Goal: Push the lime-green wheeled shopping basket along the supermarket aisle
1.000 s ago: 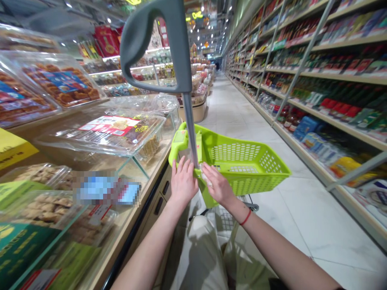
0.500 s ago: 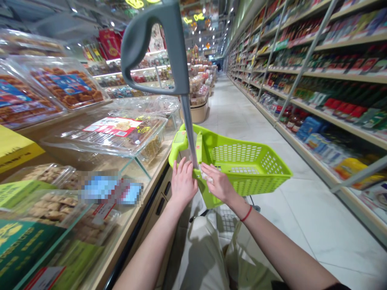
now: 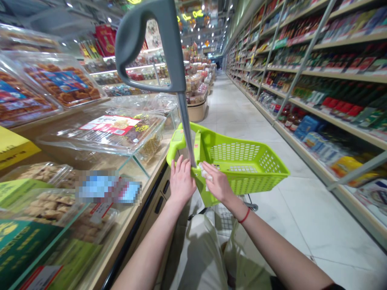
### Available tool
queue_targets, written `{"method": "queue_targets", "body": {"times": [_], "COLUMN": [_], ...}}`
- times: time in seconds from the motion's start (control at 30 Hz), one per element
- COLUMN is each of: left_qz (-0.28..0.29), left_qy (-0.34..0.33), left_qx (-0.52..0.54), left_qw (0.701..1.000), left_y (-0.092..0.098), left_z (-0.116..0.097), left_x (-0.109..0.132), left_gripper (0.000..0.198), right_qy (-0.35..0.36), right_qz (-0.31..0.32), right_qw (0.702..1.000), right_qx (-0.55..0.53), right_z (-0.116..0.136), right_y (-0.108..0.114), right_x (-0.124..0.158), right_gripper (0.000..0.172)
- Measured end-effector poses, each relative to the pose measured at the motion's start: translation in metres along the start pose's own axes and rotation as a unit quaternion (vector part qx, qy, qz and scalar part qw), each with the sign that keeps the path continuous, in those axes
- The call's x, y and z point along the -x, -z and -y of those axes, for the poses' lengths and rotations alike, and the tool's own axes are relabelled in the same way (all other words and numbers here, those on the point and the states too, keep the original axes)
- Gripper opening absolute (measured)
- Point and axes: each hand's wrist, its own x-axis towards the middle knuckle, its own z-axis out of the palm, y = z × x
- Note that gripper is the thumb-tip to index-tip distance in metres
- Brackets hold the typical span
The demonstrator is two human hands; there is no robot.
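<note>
Lime plastic basket (image 3: 244,169) has shifted left, right fingers (image 3: 208,168) pressing crumpled white wrap (image 3: 204,173), left fingers (image 3: 179,166) spread open

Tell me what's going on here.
A person in a supermarket aisle has both hands at the rim of a lime-green plastic basket, beside its grey pole handle. The right hand is on a small white item, too blurred to identify. The left hand rests against the rim. A glass counter of packaged baked goods is on the left, stocked shelves on the right.
</note>
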Motion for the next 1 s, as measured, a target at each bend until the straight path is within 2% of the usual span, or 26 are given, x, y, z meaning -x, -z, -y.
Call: {"method": "queue_targets", "body": {"times": [0.1, 0.2, 0.4, 0.5, 0.6, 0.67, 0.77, 0.9, 1.0], "left_qz": [-0.002, -0.001, 0.001, 0.003, 0.005, 0.003, -0.002, -0.016, -0.022], "left_qy": [0.004, 0.014, 0.017, 0.019, 0.031, 0.042, 0.049, 0.057, 0.062], "left_qx": [-0.011, -0.021, -0.03, -0.027, -0.021, -0.019, -0.018, -0.028, -0.031], "left_qw": [1.0, 1.0, 0.999, 0.999, 0.999, 0.999, 0.999, 0.998, 0.997], "left_y": [-0.004, -0.007, -0.008, -0.007, -0.009, -0.012, -0.017, -0.019, -0.018], "left_z": [-0.001, -0.002, -0.004, -0.005, -0.008, -0.01, -0.011, -0.008, -0.004], "left_x": [0.002, 0.005, 0.008, 0.009, 0.011, 0.014, 0.016, 0.018, 0.018], "left_gripper": [0.054, 0.058, 0.064, 0.067, 0.072, 0.073, 0.07, 0.057, 0.057], "right_qy": [0.001, 0.026, 0.045, 0.026, -0.006, -0.032, -0.055, 0.001, 0.039], "right_qz": [0.008, 0.006, 0.003, -0.018, -0.043, -0.051, -0.036, 0.01, 0.022], "right_qw": [1.0, 0.999, 0.995, 0.995, 0.995, 0.995, 0.997, 0.999, 0.996], "right_qx": [-0.004, 0.037, 0.089, 0.096, 0.09, 0.075, 0.038, 0.037, 0.077], "right_z": [0.02, 0.021, -0.012, -0.03, -0.035, -0.027, -0.003, 0.027, 0.027], "right_y": [-0.013, -0.015, 0.004, 0.012, 0.01, 0.002, -0.012, -0.024, -0.024], "right_x": [-0.01, -0.008, 0.013, 0.026, 0.032, 0.027, 0.009, -0.009, -0.007], "right_gripper": [0.065, 0.064, 0.065, 0.067, 0.07, 0.067, 0.064, 0.066, 0.059]}}
